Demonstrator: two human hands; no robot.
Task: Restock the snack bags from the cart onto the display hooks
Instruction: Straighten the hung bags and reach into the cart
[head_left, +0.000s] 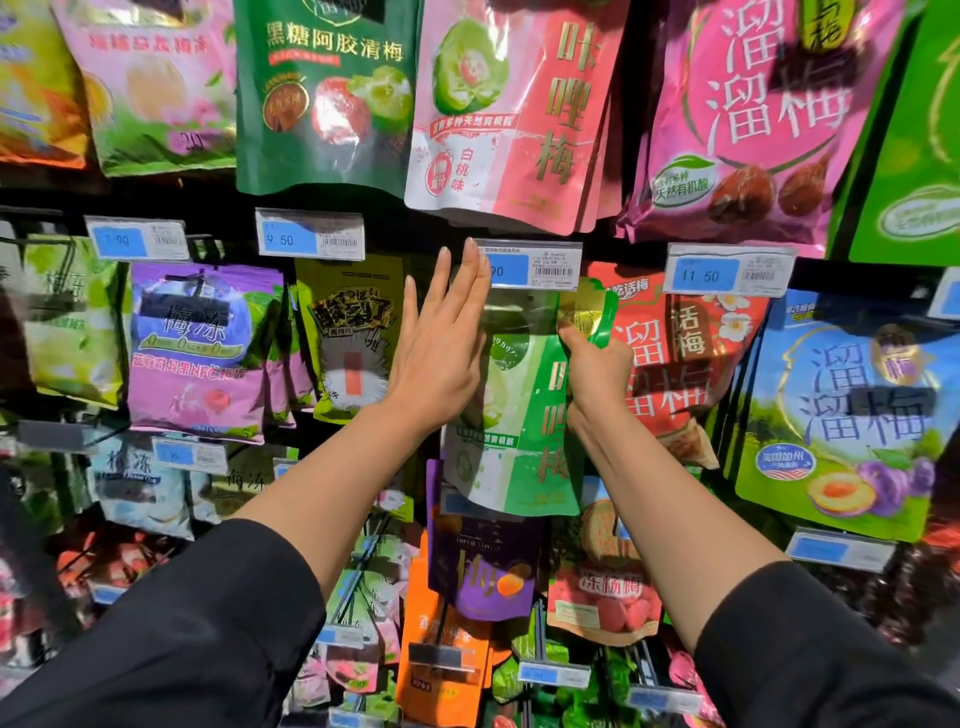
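1. Hands: the left hand (441, 343) is flat, its fingers straight and close together, the palm laid against the upper left part of the green snack bag (519, 415); it grips nothing. The right hand (597, 364) is curled, pinching the upper right corner of the same bag, where the green edge folds over beside a gold seal.
2. Position of the bag: it hangs upright in the middle row of the display, its long axis vertical, directly ahead of both hands and between them; its clear top strip lies just under the blue price tag (527, 265), whose holder sits at the front end of the hook; the hook itself is hidden behind the tag.
3. Deciding relation: the hang hole at the top of the strip, faintly visible, must meet the hook tip behind the tag; whether the bag is already threaded cannot be told.
4. Nearness: both hands touch the bag; the left fingertips (470, 247) reach the tag's left edge, so the left hand is nearer the hook.
5. Neighbours: a red snack bag (675, 358) just right, a yellow-green bag (353, 332) just left; the cart is not in view.
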